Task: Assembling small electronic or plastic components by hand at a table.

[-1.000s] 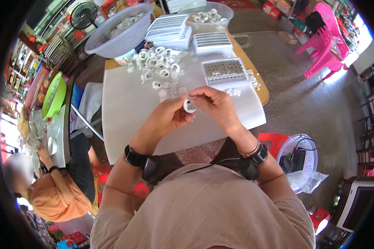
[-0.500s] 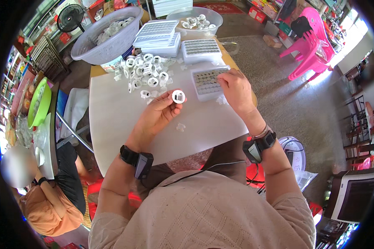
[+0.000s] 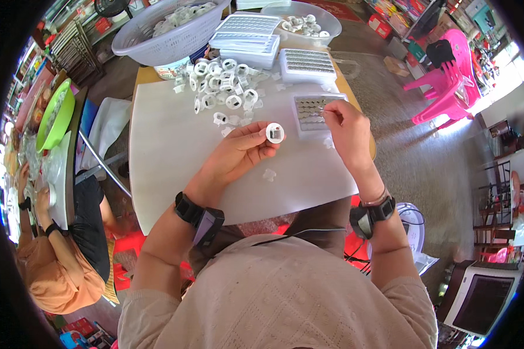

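Seen from the head camera, a person sat at a white counter (image 3: pixel 169 168), the 2 hands well apart. The left hand (image 3: pixel 239 154) pinched a small white ring (image 3: pixel 275 133) between thumb and fingertips, holding it up above the counter near its middle. The right hand (image 3: pixel 346 125) had its fingers drawn together over the near edge of a small tray (image 3: pixel 311 110) of tiny grey parts; whether it gripped one of them could not be told. A heap of white rings (image 3: pixel 227 87) lay on the counter beyond the left hand, and 1 loose white piece (image 3: pixel 269 174) lay just below it. A stack of white trays (image 3: pixel 244 35) and another ribbed tray (image 3: pixel 307 63) stood at the far edge, beside a lavender basket (image 3: pixel 157 43) of more white pieces. Both wrists wore black bands. At the left rim, another person in orange (image 3: pixel 52 279) worked at a separate table, near a green bowl (image 3: pixel 55 116). Pink chairs (image 3: pixel 448 75) stood at the right.
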Available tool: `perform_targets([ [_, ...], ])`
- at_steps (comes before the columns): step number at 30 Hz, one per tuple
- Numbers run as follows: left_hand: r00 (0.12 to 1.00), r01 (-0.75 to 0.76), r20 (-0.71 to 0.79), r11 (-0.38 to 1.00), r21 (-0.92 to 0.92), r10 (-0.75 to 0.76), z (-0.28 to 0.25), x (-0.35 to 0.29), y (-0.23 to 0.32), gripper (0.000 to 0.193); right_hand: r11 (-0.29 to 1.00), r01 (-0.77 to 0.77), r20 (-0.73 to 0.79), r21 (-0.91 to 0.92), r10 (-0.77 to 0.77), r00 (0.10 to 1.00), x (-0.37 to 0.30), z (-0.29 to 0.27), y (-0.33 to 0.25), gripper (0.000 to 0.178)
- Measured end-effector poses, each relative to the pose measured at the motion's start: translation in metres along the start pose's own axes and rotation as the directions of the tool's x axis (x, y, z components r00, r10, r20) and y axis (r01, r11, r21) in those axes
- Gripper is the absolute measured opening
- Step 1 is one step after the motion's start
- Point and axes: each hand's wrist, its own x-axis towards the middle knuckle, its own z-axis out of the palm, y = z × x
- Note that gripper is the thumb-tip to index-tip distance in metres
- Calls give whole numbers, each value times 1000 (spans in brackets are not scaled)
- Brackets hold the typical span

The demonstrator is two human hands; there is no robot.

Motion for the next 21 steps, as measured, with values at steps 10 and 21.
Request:
perform_targets([
  [10,995,-8,103,997,-75,15,-5,4,-7,23,948,-15,100,317,-18,995,-28,20,-63,11],
  [21,993,6,122,997,-73,2,-7,3,-7,29,967,120,6,224,-124,992,-32,21,-63,13],
])
